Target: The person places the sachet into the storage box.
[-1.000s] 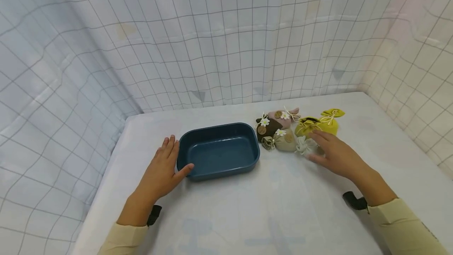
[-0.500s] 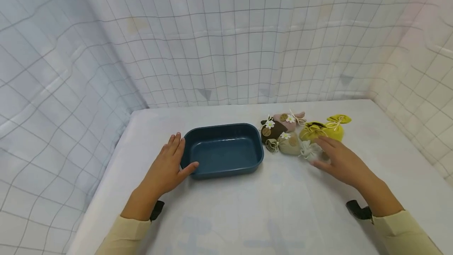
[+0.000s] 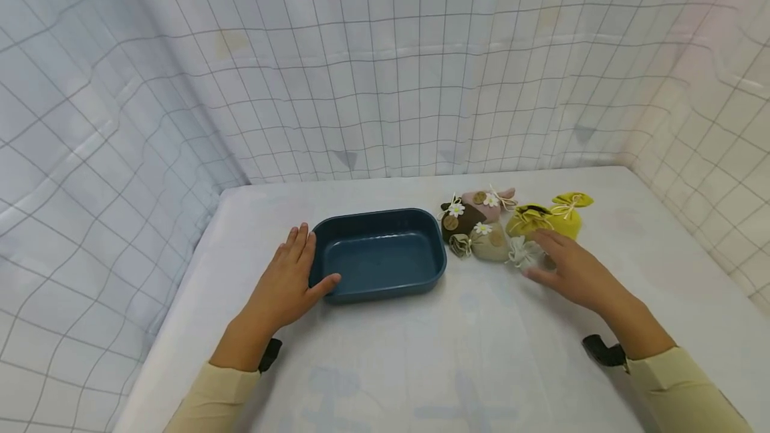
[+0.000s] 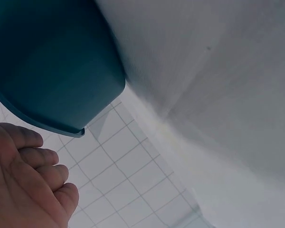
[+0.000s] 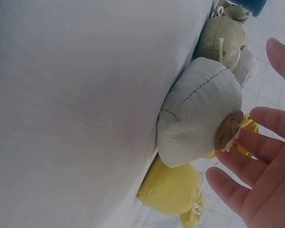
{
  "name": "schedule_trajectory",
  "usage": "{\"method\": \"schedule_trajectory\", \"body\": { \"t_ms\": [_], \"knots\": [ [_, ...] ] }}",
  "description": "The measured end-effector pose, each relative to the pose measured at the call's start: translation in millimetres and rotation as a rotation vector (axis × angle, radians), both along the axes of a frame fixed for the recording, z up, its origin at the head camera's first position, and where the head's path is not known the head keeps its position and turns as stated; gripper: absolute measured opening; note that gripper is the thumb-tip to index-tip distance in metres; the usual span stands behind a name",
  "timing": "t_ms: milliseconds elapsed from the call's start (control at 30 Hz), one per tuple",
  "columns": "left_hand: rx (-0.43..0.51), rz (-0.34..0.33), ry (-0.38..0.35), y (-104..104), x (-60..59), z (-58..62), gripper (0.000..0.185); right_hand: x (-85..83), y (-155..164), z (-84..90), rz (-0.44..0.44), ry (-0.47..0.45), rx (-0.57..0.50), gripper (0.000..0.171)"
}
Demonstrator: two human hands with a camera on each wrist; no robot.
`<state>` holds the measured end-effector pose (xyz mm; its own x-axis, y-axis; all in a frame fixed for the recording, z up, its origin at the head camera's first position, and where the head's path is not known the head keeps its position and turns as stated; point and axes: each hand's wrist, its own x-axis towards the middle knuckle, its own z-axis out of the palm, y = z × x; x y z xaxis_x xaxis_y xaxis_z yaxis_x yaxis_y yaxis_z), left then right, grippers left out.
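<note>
- Tray (image 3: 379, 262): one, blue, rectangular, corners rounded; I find it flat on the pale tabletop (image 3: 397, 359), left of the bags
- Left grip (image 3: 283, 282): bare hand, fingers extended and near together, nothing held; I have it at the tray's left end, thumb out over the near left corner; whether it meets the rim I cannot tell
- Right grip (image 3: 571, 272): bare hand, fingers apart and lightly bent, nothing held; I have it over and beside the white bag (image 5: 194, 109), fingertips by the brown tag (image 5: 229, 130); contact I cannot confirm
- Beige bag (image 3: 492, 250): just left of the white bag, white flower on top, gathered neck towards the tray
- Brown bag (image 3: 467, 220): by the tray's right end, flower and round tag
- Pink bag (image 3: 492, 212): behind the beige one, flower, tag, tied neck to the right
- Yellow bags (image 3: 567, 224): two, side by side, beyond the white bag
- Sleeves (image 3: 686, 386): two, pale yellow, a black fitting (image 3: 603, 351) below each wrist
- Curtain (image 3: 415, 85): white, dark grid, at the back and both sides
</note>
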<state>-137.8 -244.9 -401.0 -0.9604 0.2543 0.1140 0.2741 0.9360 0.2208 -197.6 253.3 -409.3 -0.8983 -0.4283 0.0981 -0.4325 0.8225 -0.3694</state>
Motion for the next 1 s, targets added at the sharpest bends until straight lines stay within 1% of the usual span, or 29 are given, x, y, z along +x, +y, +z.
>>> {"method": "schedule_trajectory", "body": {
  "t_ms": [133,300,500,667,867,1000],
  "knots": [
    [0.000,0.009,-0.005,1,-0.5,-4.4,0.100,0.0,-2,-1.9,-0.002,-0.020,0.000,0.075],
    [0.009,0.012,-0.018,3,-1.3,-8.7,0.101,1.1,-4,-2.3,0.000,0.003,0.028,0.078],
    [0.016,0.003,-0.016,4,-3.2,-10.7,0.101,3.1,-4,-0.9,-0.019,0.029,0.041,0.073],
    [0.014,0.002,-0.019,4,-2.3,-9.2,0.103,2.5,-3,-0.5,-0.029,0.001,0.036,0.071],
    [0.008,0.002,-0.062,4,-2.6,-10.9,0.107,0.4,-3,-1.7,-0.032,-0.049,0.033,0.075],
    [0.012,-0.001,-0.072,4,-2.3,-11.0,0.108,-1.5,-2,-2.9,-0.029,-0.069,0.034,0.075]
  ]
}}
